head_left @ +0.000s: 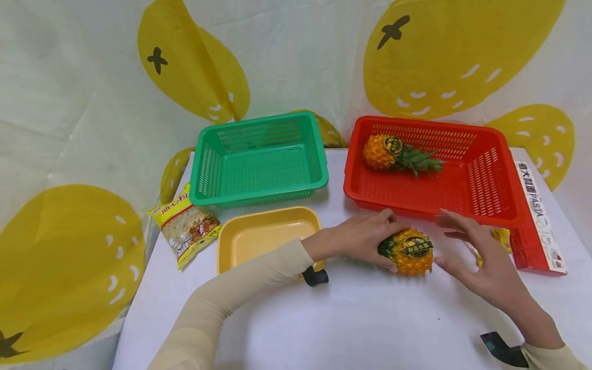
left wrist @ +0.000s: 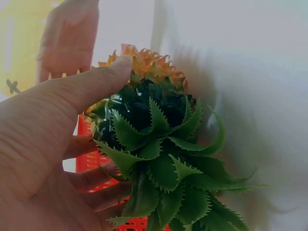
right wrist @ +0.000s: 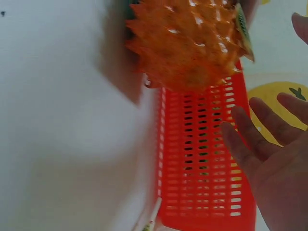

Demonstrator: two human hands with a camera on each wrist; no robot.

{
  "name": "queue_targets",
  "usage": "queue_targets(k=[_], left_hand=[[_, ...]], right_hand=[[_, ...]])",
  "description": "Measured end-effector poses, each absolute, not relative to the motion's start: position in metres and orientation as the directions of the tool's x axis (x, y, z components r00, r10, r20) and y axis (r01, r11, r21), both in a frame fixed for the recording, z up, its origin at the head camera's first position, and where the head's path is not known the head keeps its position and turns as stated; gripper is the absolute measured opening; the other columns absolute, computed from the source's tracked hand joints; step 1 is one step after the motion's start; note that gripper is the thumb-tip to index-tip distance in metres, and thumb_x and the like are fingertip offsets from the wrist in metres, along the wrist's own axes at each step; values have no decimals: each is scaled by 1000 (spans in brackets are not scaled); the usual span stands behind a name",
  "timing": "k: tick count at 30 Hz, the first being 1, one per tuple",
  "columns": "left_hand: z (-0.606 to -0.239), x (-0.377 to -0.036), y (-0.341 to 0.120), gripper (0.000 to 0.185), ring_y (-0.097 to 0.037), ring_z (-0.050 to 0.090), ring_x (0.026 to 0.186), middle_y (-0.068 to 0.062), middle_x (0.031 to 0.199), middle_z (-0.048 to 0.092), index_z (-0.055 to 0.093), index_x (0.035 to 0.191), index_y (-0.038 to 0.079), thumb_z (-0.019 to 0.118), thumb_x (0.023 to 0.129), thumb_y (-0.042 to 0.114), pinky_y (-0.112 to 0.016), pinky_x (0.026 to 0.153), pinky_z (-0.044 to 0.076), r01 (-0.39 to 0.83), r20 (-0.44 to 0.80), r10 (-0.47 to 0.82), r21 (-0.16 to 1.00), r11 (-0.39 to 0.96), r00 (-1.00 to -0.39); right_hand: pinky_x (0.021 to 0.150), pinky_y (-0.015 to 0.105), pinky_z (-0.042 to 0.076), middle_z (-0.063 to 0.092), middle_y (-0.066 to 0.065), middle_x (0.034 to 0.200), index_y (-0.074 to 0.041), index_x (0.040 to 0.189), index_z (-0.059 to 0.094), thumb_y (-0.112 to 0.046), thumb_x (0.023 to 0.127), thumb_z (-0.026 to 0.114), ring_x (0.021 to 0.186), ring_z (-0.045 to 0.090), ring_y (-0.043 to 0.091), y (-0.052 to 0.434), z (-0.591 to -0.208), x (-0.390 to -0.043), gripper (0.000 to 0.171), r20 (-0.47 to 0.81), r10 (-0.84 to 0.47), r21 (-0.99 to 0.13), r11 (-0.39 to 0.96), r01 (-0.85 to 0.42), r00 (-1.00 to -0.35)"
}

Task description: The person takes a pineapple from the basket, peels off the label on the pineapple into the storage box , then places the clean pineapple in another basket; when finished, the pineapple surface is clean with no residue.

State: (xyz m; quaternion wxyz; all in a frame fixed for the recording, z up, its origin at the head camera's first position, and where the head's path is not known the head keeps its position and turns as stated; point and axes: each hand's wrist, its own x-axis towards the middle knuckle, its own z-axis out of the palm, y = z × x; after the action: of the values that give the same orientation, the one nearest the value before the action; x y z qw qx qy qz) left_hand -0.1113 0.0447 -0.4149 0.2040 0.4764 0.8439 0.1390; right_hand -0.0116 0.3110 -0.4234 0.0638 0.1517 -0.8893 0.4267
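Note:
My left hand (head_left: 363, 237) grips a small orange pineapple (head_left: 411, 259) with a dark label, near the crown end. In the left wrist view the thumb lies over its upper side and the fingers are behind the green spiky leaves (left wrist: 163, 178). My right hand (head_left: 485, 257) is held apart from the fruit on its right side, fingers spread and thumb out, with nothing in it. The right wrist view shows those open fingers beside the pineapple's spiny base (right wrist: 187, 48). A second pineapple (head_left: 381, 153) lies on its side in the red basket (head_left: 444, 198).
A green basket (head_left: 259, 195) stands back left, with a yellow tray (head_left: 265, 210) in front of it. Left of the tray lies a food bag (head_left: 187, 226). A red and white pasta box (head_left: 538, 221) and a small yellow packet (head_left: 501, 239) are beside the red basket.

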Motion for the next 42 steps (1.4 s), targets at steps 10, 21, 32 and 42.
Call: queue_targets(k=[10,21,32,42], left_hand=[[-413,-107,45,91,-2,46,114,3,136,44,46,159,18,79,87,63,-16,91,42,774,-197,866,389,499,-460],[-406,-105,41,97,-6,42,127,4,148,45,43,162,19,72,87,74,-19,104,37,780,-203,865,376,501,-458],[-400,-98,54,60,-10,47,121,2,136,52,55,152,20,60,104,55,-18,93,41,841,-13,897,344,418,-441],[-400,-98,60,49,-10,46,117,3,130,53,60,150,20,61,107,44,-16,93,40,854,-7,904,324,407,-428]], right_hand=[[98,4,29,45,9,158,-23,169,27,-18,75,97,136,40,8,292,-452,-9,117,125,-312,-709,636,-305,-942],[94,4,32,48,7,153,-23,166,35,-27,81,95,129,45,19,288,-462,-10,104,42,-270,-726,653,-215,-962],[93,4,33,50,10,153,-22,164,39,-30,82,94,129,46,18,290,-465,-8,99,45,-270,-713,666,-220,-962],[93,3,33,50,13,154,-17,164,39,-29,82,94,130,46,18,290,-465,-10,100,57,-275,-706,668,-233,-960]])
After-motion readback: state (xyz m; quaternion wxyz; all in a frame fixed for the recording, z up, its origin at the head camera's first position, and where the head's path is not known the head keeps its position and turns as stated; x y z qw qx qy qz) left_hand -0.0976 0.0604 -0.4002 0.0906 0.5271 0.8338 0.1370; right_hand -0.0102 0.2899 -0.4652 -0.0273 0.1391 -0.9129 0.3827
